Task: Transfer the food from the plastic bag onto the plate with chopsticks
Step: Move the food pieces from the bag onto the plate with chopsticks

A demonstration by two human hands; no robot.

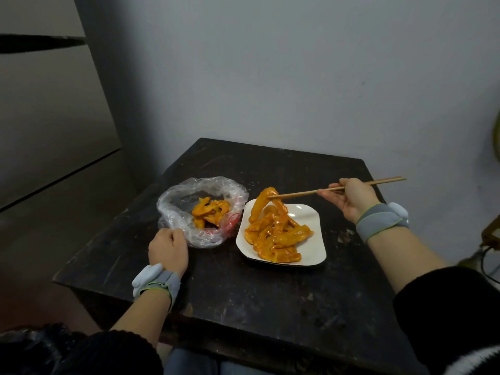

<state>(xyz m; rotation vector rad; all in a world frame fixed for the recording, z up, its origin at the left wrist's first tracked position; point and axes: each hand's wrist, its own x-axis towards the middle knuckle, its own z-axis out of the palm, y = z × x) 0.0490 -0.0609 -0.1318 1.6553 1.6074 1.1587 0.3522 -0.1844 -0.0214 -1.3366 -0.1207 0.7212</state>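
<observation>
My table (270, 293) is dark wood, scuffed and pale-flecked, its far edge against the grey wall. On it a crumpled clear bag (176, 201) sits left of a white plate (305, 215) with rounded corners, the two just beside each other near the middle. My left hand (167, 250) rests on the tabletop too, fingers curled on the bag's near rim.

1. Bench (243, 307): black, scuffed with pale marks.
2. Food (276, 234): orange, glossy.
3. Plate (311, 250): white.
4. Bag (178, 201): clear with red print.
5. Chopsticks (338, 188): tan.
6. Wristbands (378, 220): grey, green-edged.
7. Wall (297, 77): pale grey.
</observation>
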